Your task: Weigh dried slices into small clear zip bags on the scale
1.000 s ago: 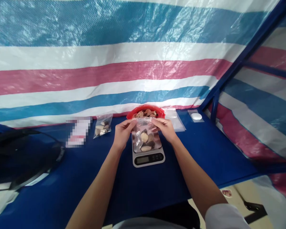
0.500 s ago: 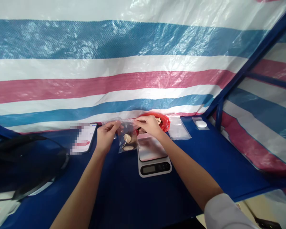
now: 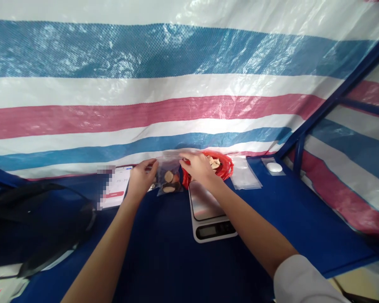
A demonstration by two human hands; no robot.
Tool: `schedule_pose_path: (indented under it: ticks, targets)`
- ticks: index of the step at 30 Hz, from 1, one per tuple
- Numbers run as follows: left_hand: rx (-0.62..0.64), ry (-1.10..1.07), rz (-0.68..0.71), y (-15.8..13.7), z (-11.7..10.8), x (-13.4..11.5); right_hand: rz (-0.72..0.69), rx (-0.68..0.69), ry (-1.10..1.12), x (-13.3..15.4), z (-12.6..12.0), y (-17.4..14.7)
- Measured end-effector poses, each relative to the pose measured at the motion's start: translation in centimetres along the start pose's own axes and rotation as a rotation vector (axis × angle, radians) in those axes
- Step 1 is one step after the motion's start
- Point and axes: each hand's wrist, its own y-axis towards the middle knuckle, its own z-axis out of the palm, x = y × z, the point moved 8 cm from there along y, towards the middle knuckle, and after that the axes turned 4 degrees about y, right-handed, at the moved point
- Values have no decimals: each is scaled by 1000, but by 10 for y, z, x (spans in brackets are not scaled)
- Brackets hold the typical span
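Note:
A clear plastic zip bag (image 3: 169, 178) with several pale, dark-edged dried slices in it stands between my hands at the left of the scale. My left hand (image 3: 141, 179) pinches its upper left corner. At its upper right corner, my right hand (image 3: 198, 166) is closed with thumb and fingertips together. Another clear bag with contents (image 3: 153, 184) lies partly hidden behind my left fingers. A white digital scale (image 3: 205, 204) has a bare metal plate, partly covered by my right forearm. Behind it, a red plastic bag (image 3: 225, 166) lies open with more pale slices (image 3: 214, 162).
A phone (image 3: 118, 185) with a lit screen lies left of my left hand. Flat clear bags (image 3: 244, 173) and a white rounded object (image 3: 274, 167) lie to the right. A black bag-like item (image 3: 34, 219) is at far left. A striped sheet (image 3: 164, 92) closes off the back.
Both hands have carried the bag of slices toward the back and slightly left, away from the scale. The view has shifted a little.

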Motion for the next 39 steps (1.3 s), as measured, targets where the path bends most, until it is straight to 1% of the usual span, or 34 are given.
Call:
schedule_pose_path:
  ticks: [2,4,6,9,12,16,21,24,29,32,36,39]
  targets:
    - [-10,86,104,-6,-1,-3,-67,8,-68,10,1,-11]
    - [-6,156,203,-16,1,-6,-190,-4,-82,25,5,-23]
    - [15,215,274,-27,5,-8,-327,8,-91,40,17,-35]
    - [61,306,345,-42,16,-6,-494,93,-147,54,43,-47]
    - [90,364,371,-50,25,3,-552,120,-218,52,61,-50]
    - [121,370,382,-53,29,13,-575,131,-267,46,72,-49]
    - [122,357,383,-52,24,17,-501,135,-276,44,73,-44]
    - [121,366,393,-52,21,19,-458,162,-290,46,74,-44]
    - [135,391,402,-51,21,22,-426,245,-333,50,86,-48]
    - [123,406,411,-51,20,22,-406,249,-343,51,90,-49]
    - [108,406,421,-51,19,17,-367,221,-330,51,87,-47]
    - [83,392,424,-51,18,8,-372,196,-313,54,79,-49]
